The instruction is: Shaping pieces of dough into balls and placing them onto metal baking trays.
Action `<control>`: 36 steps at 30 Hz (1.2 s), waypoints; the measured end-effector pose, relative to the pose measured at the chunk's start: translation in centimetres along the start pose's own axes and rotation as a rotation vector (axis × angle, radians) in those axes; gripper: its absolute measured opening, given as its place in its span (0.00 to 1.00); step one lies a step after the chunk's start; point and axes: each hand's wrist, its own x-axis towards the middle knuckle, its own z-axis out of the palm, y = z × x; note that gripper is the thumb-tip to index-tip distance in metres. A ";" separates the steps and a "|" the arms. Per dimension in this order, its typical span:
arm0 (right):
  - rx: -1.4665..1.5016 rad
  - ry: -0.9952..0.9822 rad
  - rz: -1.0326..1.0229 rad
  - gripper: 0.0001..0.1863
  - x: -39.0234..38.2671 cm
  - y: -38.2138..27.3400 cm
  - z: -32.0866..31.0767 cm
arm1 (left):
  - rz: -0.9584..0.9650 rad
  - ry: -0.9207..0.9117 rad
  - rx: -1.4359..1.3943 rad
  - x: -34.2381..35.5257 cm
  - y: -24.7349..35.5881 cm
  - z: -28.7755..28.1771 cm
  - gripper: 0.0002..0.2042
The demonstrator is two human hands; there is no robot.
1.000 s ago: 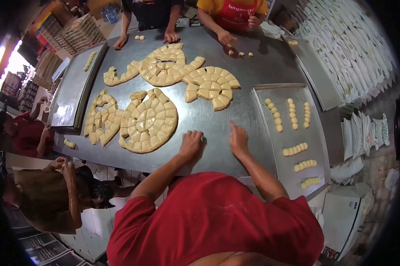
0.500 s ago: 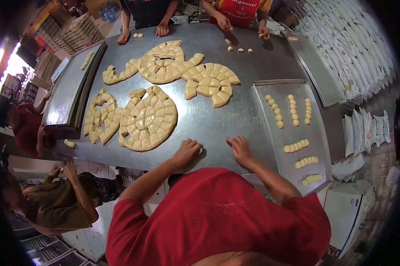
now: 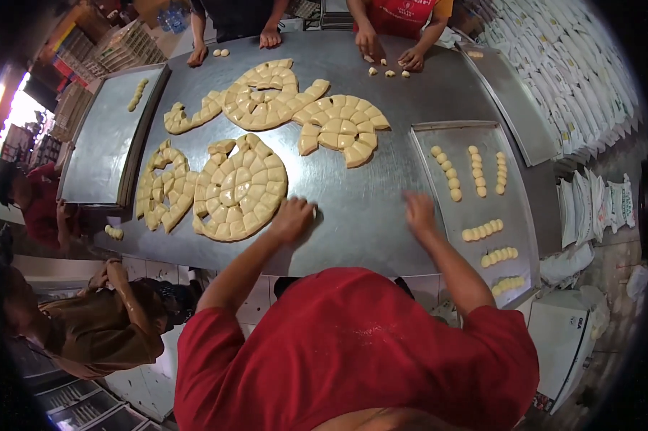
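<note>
My left hand (image 3: 293, 220) is low over the steel table (image 3: 353, 205), beside the right edge of a round slab of pale dough (image 3: 241, 188) scored into pieces. Its fingers are loosely bent and apart, and no object shows in them. My right hand (image 3: 420, 212) is at the table's right part, left of a metal tray (image 3: 475, 208). One digit points out to the left; the others are partly hidden, and I see nothing held. More cut dough lies beyond: a broken ring (image 3: 162, 188), a large piece (image 3: 263, 97) and another slab (image 3: 342, 128) with gaps.
Rows of small dough balls (image 3: 477, 171) sit in the tray. Across the table, a person in a red apron (image 3: 399, 18) handles small dough bits (image 3: 390, 73). Stacked trays (image 3: 108, 144) stand left. White sacks (image 3: 561, 79) are piled right. Other people stand at the left.
Both my hands have moved forward over the table, the right one also outward toward the tray. The person in the red apron has brought their hands down to the dough bits.
</note>
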 end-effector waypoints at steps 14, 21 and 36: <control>0.807 0.380 0.294 0.31 -6.0 -7.7 -3.1 | -0.367 0.146 -0.768 -2.6 5.0 -2.4 0.24; 0.415 0.423 -0.143 0.38 -2.1 -14.0 -2.0 | -0.113 0.105 -0.600 3.0 6.2 1.0 0.25; 0.776 0.507 0.264 0.33 -7.2 -9.9 -0.6 | -0.412 0.231 0.045 12.5 -6.6 -3.4 0.26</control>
